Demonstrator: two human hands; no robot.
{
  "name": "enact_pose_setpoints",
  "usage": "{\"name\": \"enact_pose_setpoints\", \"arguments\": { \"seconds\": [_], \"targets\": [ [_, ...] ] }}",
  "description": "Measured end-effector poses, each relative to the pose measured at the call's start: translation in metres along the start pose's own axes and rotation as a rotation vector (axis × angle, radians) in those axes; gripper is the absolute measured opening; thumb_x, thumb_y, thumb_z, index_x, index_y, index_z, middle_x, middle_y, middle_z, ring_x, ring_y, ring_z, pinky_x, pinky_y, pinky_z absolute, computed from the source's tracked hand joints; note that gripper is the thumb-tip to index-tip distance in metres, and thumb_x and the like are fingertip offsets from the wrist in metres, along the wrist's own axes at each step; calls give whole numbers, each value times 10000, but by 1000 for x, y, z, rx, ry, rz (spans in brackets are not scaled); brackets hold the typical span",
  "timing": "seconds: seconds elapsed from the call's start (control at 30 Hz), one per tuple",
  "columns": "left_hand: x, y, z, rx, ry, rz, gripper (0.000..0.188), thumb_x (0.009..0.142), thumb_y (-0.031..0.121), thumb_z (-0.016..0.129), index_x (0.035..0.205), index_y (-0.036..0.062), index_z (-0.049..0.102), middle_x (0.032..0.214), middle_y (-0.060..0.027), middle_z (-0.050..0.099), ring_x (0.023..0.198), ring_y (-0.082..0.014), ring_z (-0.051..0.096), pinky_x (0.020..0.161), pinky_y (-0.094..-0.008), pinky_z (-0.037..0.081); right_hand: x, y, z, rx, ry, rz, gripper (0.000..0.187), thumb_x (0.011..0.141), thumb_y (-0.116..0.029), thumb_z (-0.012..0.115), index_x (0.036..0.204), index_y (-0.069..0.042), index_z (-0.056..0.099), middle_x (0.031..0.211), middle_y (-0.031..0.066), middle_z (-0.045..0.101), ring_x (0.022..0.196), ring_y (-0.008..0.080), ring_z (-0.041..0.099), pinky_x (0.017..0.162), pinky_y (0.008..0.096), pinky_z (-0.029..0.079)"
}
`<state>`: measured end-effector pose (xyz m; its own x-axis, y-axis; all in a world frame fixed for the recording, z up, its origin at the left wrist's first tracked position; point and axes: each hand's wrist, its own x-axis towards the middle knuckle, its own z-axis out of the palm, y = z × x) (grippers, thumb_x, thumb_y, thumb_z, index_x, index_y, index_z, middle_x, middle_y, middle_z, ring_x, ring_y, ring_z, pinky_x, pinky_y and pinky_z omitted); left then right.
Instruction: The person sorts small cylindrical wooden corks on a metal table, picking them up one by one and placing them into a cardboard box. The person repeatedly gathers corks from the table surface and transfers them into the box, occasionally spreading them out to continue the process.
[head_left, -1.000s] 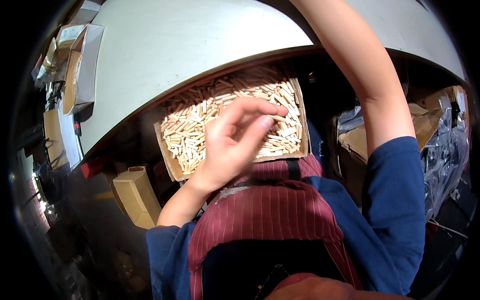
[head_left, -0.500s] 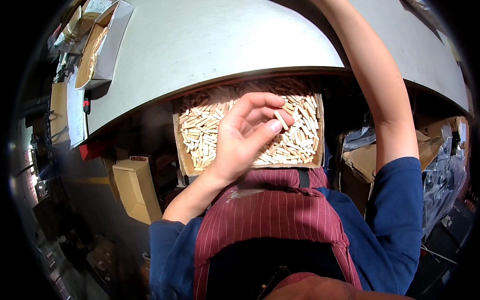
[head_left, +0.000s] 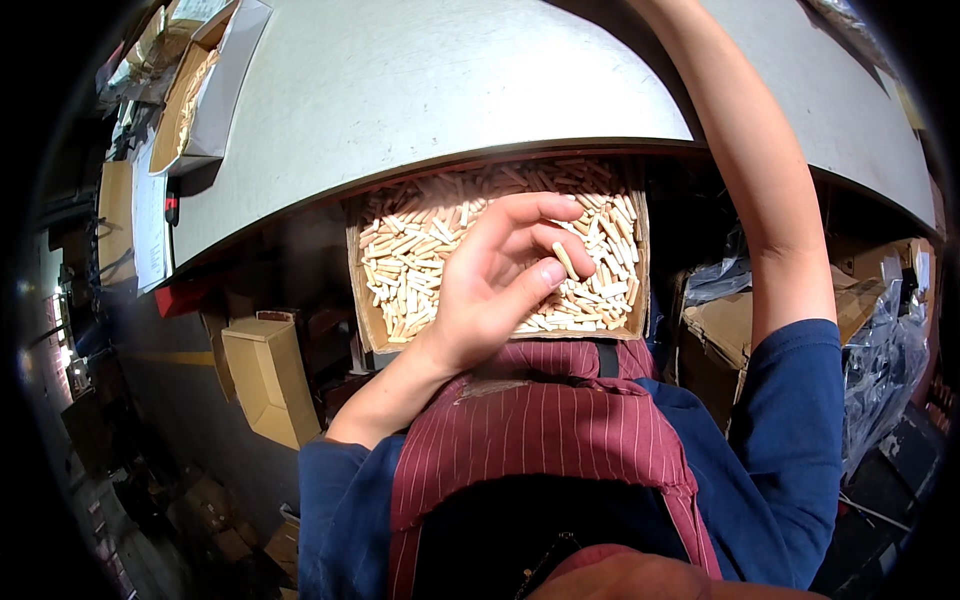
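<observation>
1. from where i stand, the step in hand looks like holding one small wooden dowel [head_left: 565, 261] apart from the rest: the left hand [head_left: 490, 290] has it pinched at the thumb tip against curled fingers, above the cardboard box [head_left: 642, 270].
2. the right arm [head_left: 780, 180] reaches over the bench [head_left: 420, 80] and out past the upper edge of the view, so i cannot tell whether the right hand is open, closed or gripping anything.
3. to my eye, a next move calls for a light, steady pinch; a piece this short and round could roll off the fingertips and be lost among its twins.
4. the dowel is pale, smooth-looking and rod-shaped, tilted in the grip. beneath it, loose dowels [head_left: 405, 275] lie heaped at every angle, cream to light tan, the farther ones in shadow.
5. the box is brown, open-topped and thin-walled. its far side sits in the shade by the bench edge, its near side just beside a maroon striped apron [head_left: 540, 430] of soft, creased cloth.
6. the bench is pale, flat and lightly scuffed; a white-sided carton [head_left: 235, 90] stands on its left part. off to the right, crinkled clear plastic [head_left: 870, 370] catches the light.
</observation>
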<state>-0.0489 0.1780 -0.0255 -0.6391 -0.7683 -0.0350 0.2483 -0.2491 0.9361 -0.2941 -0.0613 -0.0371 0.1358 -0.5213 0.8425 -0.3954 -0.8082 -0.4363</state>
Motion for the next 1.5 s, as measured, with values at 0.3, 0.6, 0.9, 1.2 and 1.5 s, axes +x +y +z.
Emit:
{"name": "enact_pose_setpoints", "arguments": {
  "seconds": [0.3,0.6,0.9,1.2,1.5],
  "targets": [
    [2,-6,0,104,-2,105,499,983,-51,645,1449,-32,470,1084,-158,706,878,-162,687,779,-289,586,1,-16,-6,-46,-12,11,174,1032,-10,509,1198,-18,559,935,44,555,798,110,533,767,211,471],
    [-1,-7,0,1,18,11,474,992,-2,702,1424,-7,505,1097,-91,692,1076,-151,665,958,-318,547,1,-6,-4,260,-56,142,177,1013,4,518,1188,-9,537,912,46,542,769,81,507,714,201,449],
    [-1,-9,0,-74,13,11,445,1009,-1,668,1421,-3,502,1104,-100,700,1062,-147,646,911,-293,537,2,-10,-1,153,9,93,208,972,41,554,1172,-15,551,859,38,540,716,89,502,681,209,452],
    [1,-10,0,-33,11,2,448,999,-13,676,1417,-2,512,1118,-101,699,1073,-156,657,954,-324,537,4,-12,-3,47,-4,77,182,992,31,535,1164,-20,561,881,50,578,747,98,547,688,217,469],
    [23,12,-26,745,-101,503,293,851,-50,721,1143,-31,738,1135,-174,751,1050,-288,730,907,-373,596,13,6,-12,67,-110,388,278,1075,-164,580,1266,24,654,1108,142,735,1008,209,725,930,323,580]
  ]
}}
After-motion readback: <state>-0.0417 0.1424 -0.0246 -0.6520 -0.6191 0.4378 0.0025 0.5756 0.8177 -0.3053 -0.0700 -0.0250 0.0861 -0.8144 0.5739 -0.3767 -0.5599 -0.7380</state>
